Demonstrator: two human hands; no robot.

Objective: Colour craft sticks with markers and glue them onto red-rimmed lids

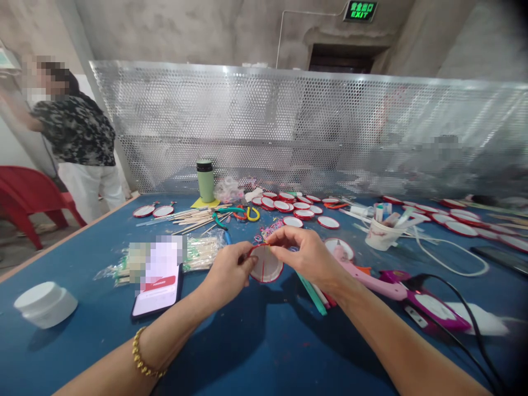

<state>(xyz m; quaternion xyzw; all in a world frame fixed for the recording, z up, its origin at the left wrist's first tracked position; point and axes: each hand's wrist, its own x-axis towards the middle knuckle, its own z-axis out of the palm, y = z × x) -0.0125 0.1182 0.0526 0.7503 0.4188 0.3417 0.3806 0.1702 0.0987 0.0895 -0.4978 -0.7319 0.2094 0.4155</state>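
Note:
A small round white disc with a red rim (268, 266) hangs between my two hands above the table, a thin red line running down its middle. My left hand (235, 265) pinches its left edge between thumb and fingers. At the upper edge, the thumb and forefinger of my right hand (303, 250) are closed on the rim; any small part between those fingertips is hidden. Just behind the disc lies a pile of small colourful bands (270, 228). Another red-rimmed disc (340, 248) rests beyond my right wrist, partly under a pink and purple tool (379, 286).
Several red-rimmed discs (303, 214) lie at the back. Around them are pliers (226, 212), wooden sticks (190, 219), a green bottle (205, 181) and a paper cup (381, 235). A phone (159, 294) and white jar (46, 304) sit left. A black cable (474, 319) crosses the right side.

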